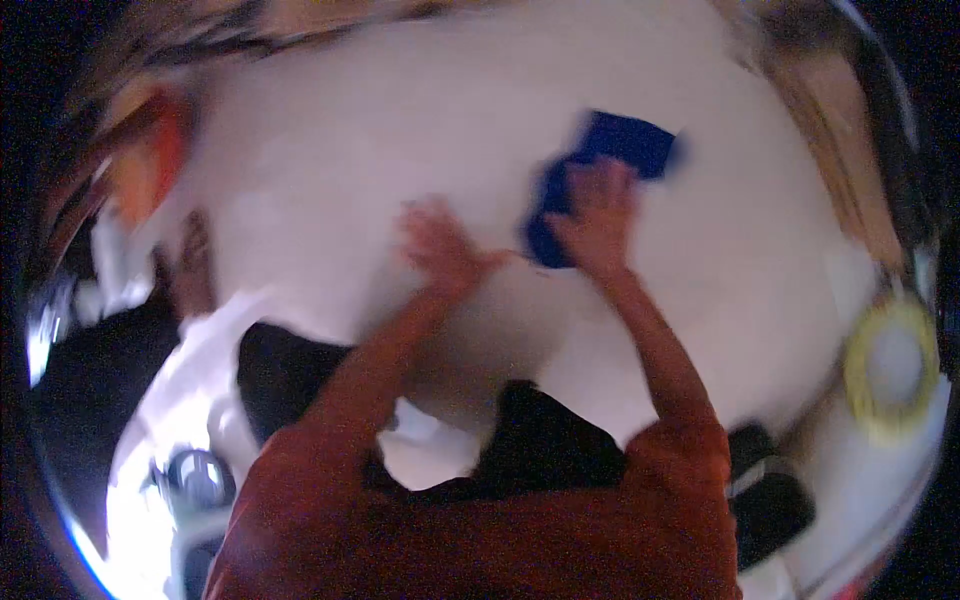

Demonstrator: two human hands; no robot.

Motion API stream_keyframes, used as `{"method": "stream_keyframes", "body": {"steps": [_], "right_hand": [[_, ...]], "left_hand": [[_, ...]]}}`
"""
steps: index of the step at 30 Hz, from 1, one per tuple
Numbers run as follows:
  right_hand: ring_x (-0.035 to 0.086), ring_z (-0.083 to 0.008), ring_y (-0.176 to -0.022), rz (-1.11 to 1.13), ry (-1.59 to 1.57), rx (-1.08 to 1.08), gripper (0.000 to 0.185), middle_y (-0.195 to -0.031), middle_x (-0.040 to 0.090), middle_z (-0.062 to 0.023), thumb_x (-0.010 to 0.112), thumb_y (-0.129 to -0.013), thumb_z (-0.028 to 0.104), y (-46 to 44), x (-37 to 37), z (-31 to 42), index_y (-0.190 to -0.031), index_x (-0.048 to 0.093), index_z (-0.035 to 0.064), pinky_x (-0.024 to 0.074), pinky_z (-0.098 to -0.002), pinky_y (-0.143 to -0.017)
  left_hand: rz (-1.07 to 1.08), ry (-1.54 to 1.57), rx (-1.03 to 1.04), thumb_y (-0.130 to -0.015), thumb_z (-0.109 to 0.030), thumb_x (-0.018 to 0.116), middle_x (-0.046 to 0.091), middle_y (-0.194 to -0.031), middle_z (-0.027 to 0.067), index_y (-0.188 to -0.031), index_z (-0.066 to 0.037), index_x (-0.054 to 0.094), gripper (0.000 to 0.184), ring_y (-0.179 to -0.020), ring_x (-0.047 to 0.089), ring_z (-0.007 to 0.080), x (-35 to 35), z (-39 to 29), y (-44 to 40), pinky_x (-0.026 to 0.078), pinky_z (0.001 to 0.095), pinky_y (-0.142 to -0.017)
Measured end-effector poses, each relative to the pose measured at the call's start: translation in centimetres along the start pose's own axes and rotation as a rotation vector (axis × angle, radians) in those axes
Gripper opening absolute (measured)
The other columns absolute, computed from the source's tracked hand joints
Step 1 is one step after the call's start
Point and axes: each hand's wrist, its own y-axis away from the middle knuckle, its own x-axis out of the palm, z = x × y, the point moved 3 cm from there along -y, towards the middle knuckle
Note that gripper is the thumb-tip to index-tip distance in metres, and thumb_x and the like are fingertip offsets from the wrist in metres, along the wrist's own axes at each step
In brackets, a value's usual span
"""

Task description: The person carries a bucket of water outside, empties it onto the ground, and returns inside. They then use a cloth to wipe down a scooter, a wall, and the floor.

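Note:
A dark blue piece of cloth [550, 235] lies crumpled or folded on the broad pale surface [330, 130]. My right hand [602, 215] rests palm down over the cloth's middle, its fingers stretched out. Parts of the cloth stick out above and to the left of that hand, and the rest is hidden under it. To the left of the cloth, my left hand [440, 245] is spread with nothing in it, over or on the bare pale surface. Motion blur hides whether it touches. The exact kind of cloth cannot be made out.
An orange-red object [155, 165] is blurred at the left edge. A pale yellow ring-shaped thing [855, 375] is at the far right. Black objects [770, 510] sit at the lower right. At lower left a dark rounded item [200, 478] stands on a bright floor.

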Motion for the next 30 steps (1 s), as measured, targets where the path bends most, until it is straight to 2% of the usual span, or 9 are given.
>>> {"method": "stream_keyframes", "body": {"steps": [4, 8, 12, 13, 15, 19, 25, 26, 30], "right_hand": [[0.018, -0.0314, -0.128, -0.190, 0.046, -0.206, 0.064, -0.137, 0.025, -0.0147, 0.050, -0.077, 0.050, -2.7, 0.3, -0.2, -0.130, 0.034, 0.0189, 0.0146, -0.0562, -0.098], [0.018, -0.0341, -0.128, -0.412, 0.270, 0.005, 0.062, -0.138, 0.023, -0.0151, 0.038, -0.080, 0.057, -10.4, -2.1, -8.7, -0.133, 0.029, 0.0245, 0.0144, -0.0589, -0.096], [0.012, -0.0361, -0.129, -0.336, 0.372, 0.458, 0.062, -0.140, 0.020, -0.0158, 0.033, -0.082, 0.057, -13.2, -2.3, -20.8, -0.135, 0.024, 0.0245, 0.0092, -0.0603, -0.097], [0.014, -0.0368, -0.128, -0.275, 0.214, 0.608, 0.057, -0.139, 0.021, -0.0146, 0.034, -0.084, 0.053, -12.2, -4.3, -22.2, -0.133, 0.028, 0.0248, 0.0097, -0.0606, -0.097], [0.011, -0.0441, -0.125, -0.366, 0.160, 0.675, 0.066, -0.139, 0.018, -0.0164, 0.024, -0.078, 0.069, -8.6, -2.9, -30.4, -0.134, 0.019, 0.0337, 0.0093, -0.0652, -0.093], [0.007, -0.0419, -0.127, -0.209, 0.029, 1.190, 0.077, -0.141, 0.012, -0.0163, 0.023, -0.071, 0.077, 3.1, -3.1, -38.0, -0.135, 0.014, 0.0353, 0.0079, -0.0606, -0.097], [0.009, -0.0418, -0.128, -0.183, 0.133, 1.479, 0.074, -0.140, 0.013, -0.0178, 0.025, -0.075, 0.073, 21.0, 2.3, -41.2, -0.136, 0.013, 0.0329, 0.0153, -0.0623, -0.095], [0.009, -0.0419, -0.128, -0.232, 0.071, 1.541, 0.073, -0.140, 0.013, -0.0179, 0.025, -0.076, 0.071, 21.1, 1.4, -38.2, -0.136, 0.013, 0.0324, 0.0166, -0.0626, -0.094], [0.013, -0.0469, -0.124, -0.284, 0.180, 1.303, 0.067, -0.138, 0.016, -0.0238, 0.031, -0.081, 0.063, 19.6, 2.3, -28.2, -0.136, 0.014, 0.0301, 0.0242, -0.0644, -0.090]], "left_hand": [[-0.099, -0.034, -0.137, -0.047, -0.068, 0.067, -0.015, -0.137, 0.0267, -0.135, -0.009, -0.012, 0.132, -0.126, -0.011, 0.0458, -2.8, 3.4, 0.9, 0.008, 0.0663, -0.093], [-0.103, -0.091, -0.140, -0.052, -0.061, 0.070, -0.018, -0.135, 0.0300, -0.134, -0.004, -0.014, 0.130, -0.125, -0.015, 0.0476, -4.9, 3.8, 2.2, 0.004, 0.0653, -0.094], [-0.101, -0.063, -0.131, -0.052, -0.060, 0.071, -0.019, -0.135, 0.0295, -0.133, -0.005, -0.015, 0.131, -0.125, -0.015, 0.0469, -3.5, 4.0, 1.1, 0.004, 0.0657, -0.093], [-0.092, -0.064, -0.135, -0.052, -0.060, 0.071, -0.020, -0.135, 0.0292, -0.133, -0.005, -0.015, 0.131, -0.125, -0.015, 0.0467, -3.7, 4.3, 0.8, 0.004, 0.0656, -0.093], [-0.100, -0.045, -0.123, -0.052, -0.060, 0.071, -0.019, -0.135, 0.0291, -0.133, -0.005, -0.015, 0.131, -0.125, -0.015, 0.0468, -3.6, 4.1, 1.2, 0.005, 0.0656, -0.093], [-0.137, -0.008, -0.094, -0.052, -0.059, 0.071, -0.018, -0.135, 0.0289, -0.134, -0.005, -0.014, 0.130, -0.125, -0.014, 0.0469, -3.8, 3.7, 1.8, 0.006, 0.0654, -0.093], [-0.118, -0.041, -0.109, -0.053, -0.062, 0.069, -0.018, -0.135, 0.0304, -0.134, -0.005, -0.013, 0.129, -0.125, -0.014, 0.0478, -3.5, 4.0, 1.7, 0.006, 0.0655, -0.093], [-0.112, -0.041, -0.113, -0.053, -0.062, 0.069, -0.018, -0.135, 0.0304, -0.134, -0.005, -0.013, 0.129, -0.125, -0.014, 0.0478, -3.7, 3.8, 1.8, 0.006, 0.0655, -0.093], [-0.116, -0.048, -0.109, -0.054, -0.065, 0.066, -0.017, -0.134, 0.0316, -0.134, -0.004, -0.012, 0.127, -0.124, -0.015, 0.0479, -3.6, 3.9, 2.0, 0.004, 0.0658, -0.093]]}}
